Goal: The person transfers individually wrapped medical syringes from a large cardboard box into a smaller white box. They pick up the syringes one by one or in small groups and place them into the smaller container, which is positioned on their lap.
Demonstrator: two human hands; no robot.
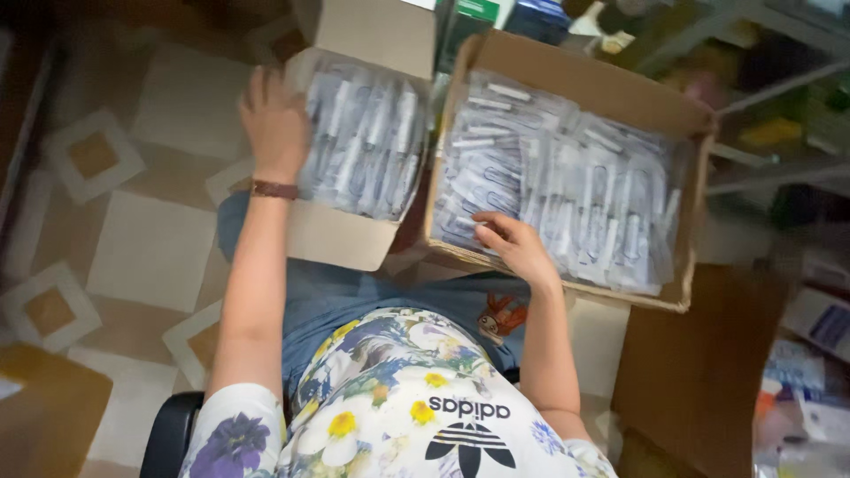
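Observation:
Two open cardboard boxes rest on my lap, both packed with clear plastic packets of small white items. My left hand (276, 119) presses on the left edge of the stack of packets (365, 142) in the smaller box (332, 237). My right hand (512, 243) reaches into the near left corner of the larger box (611, 88), fingers resting on the packets (567, 190) there. Whether it grips a packet is unclear. A brown strap sits on my left wrist.
I sit on a dark chair (168, 434) over a tiled floor (150, 248) with square patterns. A flat cardboard sheet (699, 372) lies at the right, with packaged goods (810, 389) beyond it. Metal shelving (761, 97) and coloured boxes stand at the top right.

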